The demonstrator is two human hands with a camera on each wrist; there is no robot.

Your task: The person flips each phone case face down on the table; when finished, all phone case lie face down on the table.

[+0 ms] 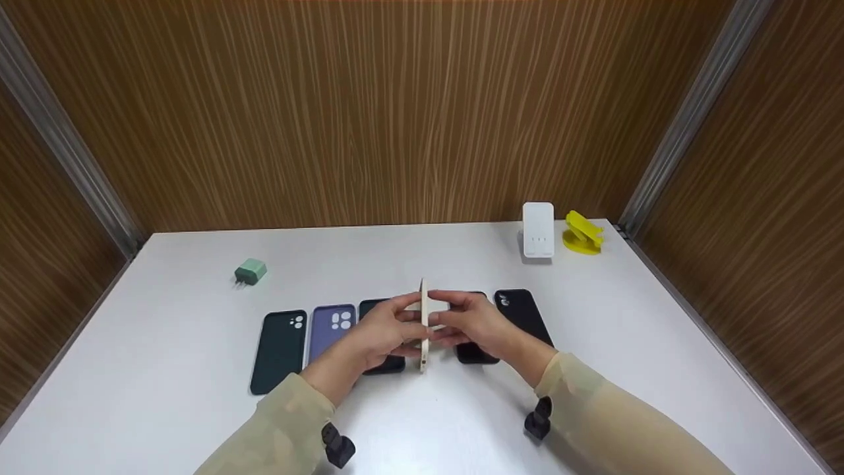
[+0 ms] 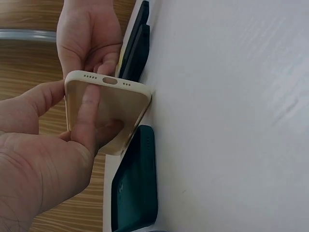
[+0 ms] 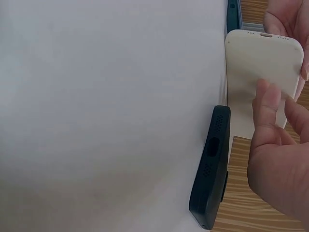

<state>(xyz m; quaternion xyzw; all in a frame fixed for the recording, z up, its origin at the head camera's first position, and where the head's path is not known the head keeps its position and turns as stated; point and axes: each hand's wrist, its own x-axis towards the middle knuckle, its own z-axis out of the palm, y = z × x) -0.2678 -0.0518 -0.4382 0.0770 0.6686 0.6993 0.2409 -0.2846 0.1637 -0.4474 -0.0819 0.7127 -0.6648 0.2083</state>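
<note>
Between my hands a cream phone case (image 1: 424, 307) stands on its long edge, upright, at the table's middle. My left hand (image 1: 382, 332) holds it from the left; in the left wrist view its fingers lie against the hollow inside of the case (image 2: 107, 107). From the other side, my right hand (image 1: 480, 323) holds it with fingertips on the plain back (image 3: 263, 55), as the right wrist view shows. A dark green case (image 1: 386, 367) lies partly hidden behind the left hand, and a black case (image 1: 478, 355) is partly covered by the right.
Left of the hands lie a purple case (image 1: 331, 328) and another dark green case (image 1: 279, 353). A black case (image 1: 524, 313) lies to the right. Farther back are a green plug adapter (image 1: 250, 271), a white upright stand (image 1: 539, 227) and a yellow stand (image 1: 583, 236), before wood-grain panels.
</note>
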